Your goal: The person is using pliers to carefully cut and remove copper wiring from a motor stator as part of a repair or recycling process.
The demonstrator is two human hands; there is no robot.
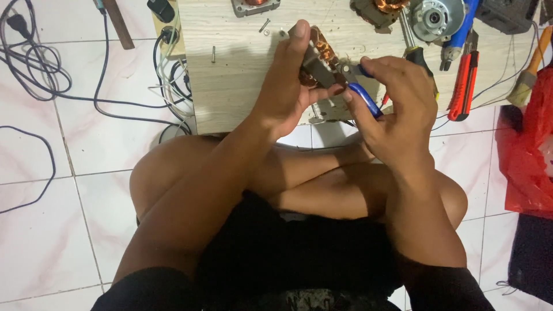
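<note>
A wooden bench [230, 86] is standing on the tiled floor [69, 173], tools lying far right. Over its near edge, the left hand [285, 86] is gripping a copper-wound stator [322, 60], fingers clamped around it; the right hand [397, 103] is squeezing blue-handled pliers [363, 98] against it.

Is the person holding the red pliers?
No. The red pliers lie untouched on the wooden board, while the right hand grips blue-handled pliers against the motor part in the left hand.

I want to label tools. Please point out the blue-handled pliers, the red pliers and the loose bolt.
blue-handled pliers [364, 99], head view, on blue handle.
red pliers [464, 80], head view, on handle.
bolt [213, 55], head view, on shaft.
</note>
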